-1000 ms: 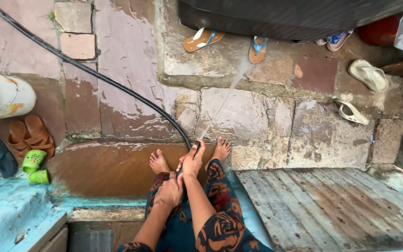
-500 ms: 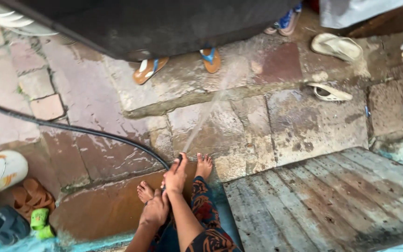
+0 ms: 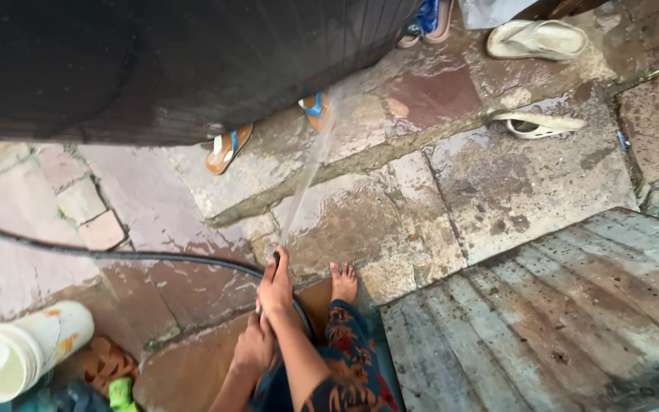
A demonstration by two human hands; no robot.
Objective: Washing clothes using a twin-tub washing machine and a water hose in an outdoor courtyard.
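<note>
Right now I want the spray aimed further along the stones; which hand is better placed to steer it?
Right hand: it grips the hose at the nozzle end; the left hand holds further back.

You stand on wet, glossy stone paving (image 3: 512, 183) beside weathered, rough metal sheet (image 3: 566, 305); your hose (image 3: 116, 255) looks matt black rubber.

Sandals (image 3: 537, 39) on wet stone paving (image 3: 528, 183)
</note>
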